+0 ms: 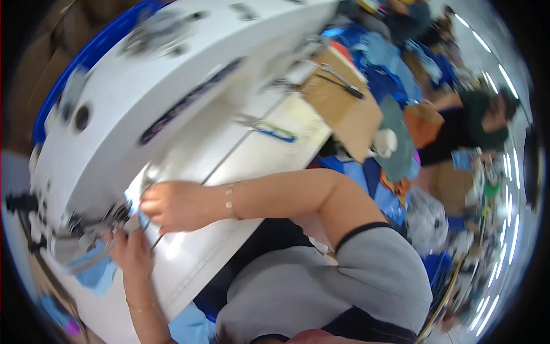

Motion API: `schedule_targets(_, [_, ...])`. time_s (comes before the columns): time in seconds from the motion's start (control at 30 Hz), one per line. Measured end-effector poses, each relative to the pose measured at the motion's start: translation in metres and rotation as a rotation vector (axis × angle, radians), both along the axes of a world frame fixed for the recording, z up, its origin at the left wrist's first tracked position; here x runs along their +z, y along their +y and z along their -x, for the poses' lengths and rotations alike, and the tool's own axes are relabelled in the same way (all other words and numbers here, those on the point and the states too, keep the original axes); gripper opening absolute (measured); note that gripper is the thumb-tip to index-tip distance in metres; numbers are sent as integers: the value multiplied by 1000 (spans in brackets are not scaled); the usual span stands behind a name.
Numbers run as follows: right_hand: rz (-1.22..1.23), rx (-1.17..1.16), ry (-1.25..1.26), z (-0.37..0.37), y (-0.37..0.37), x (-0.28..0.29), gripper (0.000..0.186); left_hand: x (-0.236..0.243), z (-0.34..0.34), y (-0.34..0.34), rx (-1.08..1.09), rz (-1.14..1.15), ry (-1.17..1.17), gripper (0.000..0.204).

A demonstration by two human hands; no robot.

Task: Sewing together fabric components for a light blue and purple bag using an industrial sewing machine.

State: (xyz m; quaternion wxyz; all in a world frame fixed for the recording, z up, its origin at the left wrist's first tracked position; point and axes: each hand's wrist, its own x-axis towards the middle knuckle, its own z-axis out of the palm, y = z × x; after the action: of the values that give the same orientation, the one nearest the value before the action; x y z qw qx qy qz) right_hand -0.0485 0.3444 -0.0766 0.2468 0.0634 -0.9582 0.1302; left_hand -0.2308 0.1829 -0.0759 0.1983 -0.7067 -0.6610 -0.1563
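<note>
A white sewing machine (120, 103) spans the upper left, its needle end beside my hands. My left hand (132, 249) is raised at the needle area, its fingers bent close to the metal parts (117, 213) there. Just right of it, my right hand (180, 206) is closed, with the fingers curled under. Whatever either hand's fingers hold is hidden or blurred. Light blue fabric (94, 275) lies at the left of the needle area, below the machine head. Both hands are over the white table (195, 252).
Small snips with a green and blue handle (275, 132) lie on the table behind my right forearm. Farther right are brown card (344, 109), a dark-handled tool (344, 83) and heaped blue cloth (389, 69). A co-worker (470, 126) sits at the right. A clear plastic bag (427, 221) is nearer.
</note>
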Motion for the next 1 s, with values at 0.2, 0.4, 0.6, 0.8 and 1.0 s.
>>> schedule_targets(0.2, [68, -31, 77, 2, -3, -1, 29, 10, 13, -12, 35, -84, 74, 28])
schedule_targets(0.4, [84, 25, 42, 5, -2, -9, 23, 24, -2, -16, 72, -36, 105, 29])
schedule_targets(0.6, [34, 29, -2, -8, -1, 27, 31, 38, -3, -10, 34, 32, -149, 25])
schedule_targets(0.8, [118, -17, -53, -3, -3, 19, 41, 28, -1, -11, 35, -41, -151, 25])
schedule_targets(1.0, [172, 2, -56, -3, -2, 20, 37, 15, -2, -1, 73, -48, -171, 24])
